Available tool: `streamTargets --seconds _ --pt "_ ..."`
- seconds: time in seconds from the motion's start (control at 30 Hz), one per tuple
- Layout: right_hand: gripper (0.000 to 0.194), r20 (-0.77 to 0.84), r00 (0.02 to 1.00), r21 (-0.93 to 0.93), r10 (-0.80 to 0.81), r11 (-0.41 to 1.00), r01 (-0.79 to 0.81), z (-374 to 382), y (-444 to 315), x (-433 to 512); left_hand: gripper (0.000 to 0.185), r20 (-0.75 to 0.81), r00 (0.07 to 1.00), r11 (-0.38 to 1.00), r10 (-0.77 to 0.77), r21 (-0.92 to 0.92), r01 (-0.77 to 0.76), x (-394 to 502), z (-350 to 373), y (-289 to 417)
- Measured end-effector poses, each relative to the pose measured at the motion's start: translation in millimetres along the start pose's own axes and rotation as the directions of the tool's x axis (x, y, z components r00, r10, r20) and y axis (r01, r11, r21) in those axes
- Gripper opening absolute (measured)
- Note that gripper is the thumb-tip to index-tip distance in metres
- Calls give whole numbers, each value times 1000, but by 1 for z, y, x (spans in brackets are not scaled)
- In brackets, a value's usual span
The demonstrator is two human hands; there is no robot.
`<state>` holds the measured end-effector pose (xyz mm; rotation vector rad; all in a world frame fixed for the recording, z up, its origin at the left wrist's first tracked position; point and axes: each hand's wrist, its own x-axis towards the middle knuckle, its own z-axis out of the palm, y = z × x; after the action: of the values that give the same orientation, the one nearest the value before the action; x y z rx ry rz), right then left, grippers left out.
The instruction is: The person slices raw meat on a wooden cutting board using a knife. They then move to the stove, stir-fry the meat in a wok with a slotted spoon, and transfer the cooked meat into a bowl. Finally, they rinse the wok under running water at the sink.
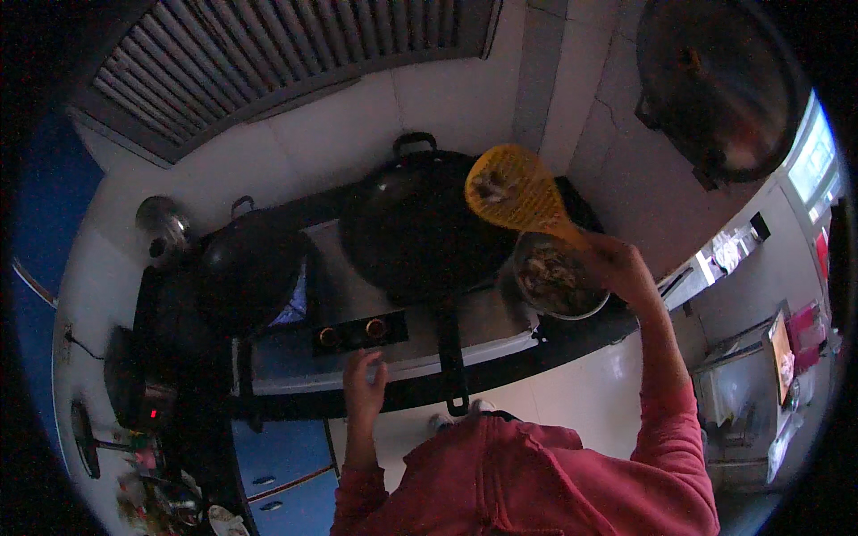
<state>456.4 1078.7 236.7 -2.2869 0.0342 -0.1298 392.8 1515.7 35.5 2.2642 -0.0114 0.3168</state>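
Observation:
My right hand [610,261] grips the handle of a yellow perforated skimmer [526,191], whose head carries a few pale pieces of food. Below the skimmer's neck, a metal bowl [578,315] holds brownish pieces of food, partly hidden by my hand. Left of it, a large dark wok [415,231] sits on the gas stove [489,333], its long handle pointing towards me; its contents are too dark to make out. My left hand [365,382] hovers just in front of the stove knobs [360,331], fingers apart and with nothing in them.
A second dark pan [251,268] stands on the stove's left side. Behind it is a shiny metal item [162,228] by the wall. A slatted range hood [288,60] hangs above. A large dark round lid or pan [724,87] is on the right wall.

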Motion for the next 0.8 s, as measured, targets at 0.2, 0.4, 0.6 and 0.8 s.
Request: streamTargets --seconds 0.2,0.4,0.6,0.8 --pt "40 -297 939 -386 -175 921 50 -1 64 -58 26 16 1000 1000 -9 14 9 7 -1 3" --pt "51 -211 977 -693 -15 708 -138 10 110 -78 26 43 996 997 -81 1 81 14 -9 15" --pt "37 -252 964 -473 83 859 -197 -7 77 -49 25 11 996 996 -89 10 89 9 -11 19" --pt "31 -63 979 -412 -193 899 151 17 13 21 24 -20 999 999 -46 -22 45 1 -17 22"
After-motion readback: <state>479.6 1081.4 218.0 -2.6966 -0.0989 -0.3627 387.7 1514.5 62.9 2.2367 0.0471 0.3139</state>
